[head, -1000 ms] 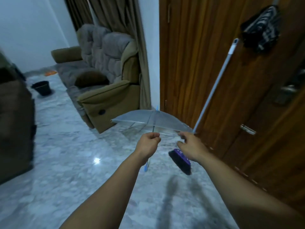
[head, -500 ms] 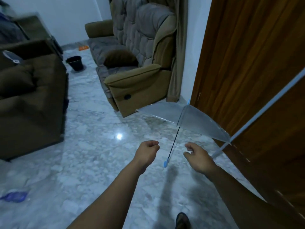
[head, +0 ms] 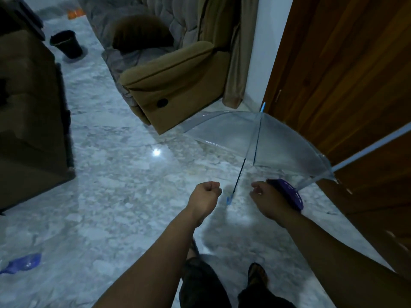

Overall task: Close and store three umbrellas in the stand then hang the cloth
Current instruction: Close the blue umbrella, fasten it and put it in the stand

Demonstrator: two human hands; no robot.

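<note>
Open clear umbrella (head: 278,141) on floor; no writing legible.

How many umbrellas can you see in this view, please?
1: a clear open umbrella lying on the floor by the wooden door, just beyond both hands. Others may be out of view.

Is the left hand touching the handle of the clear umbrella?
Apart. The head view shows bare floor between the left hand and the umbrella handle.
</note>
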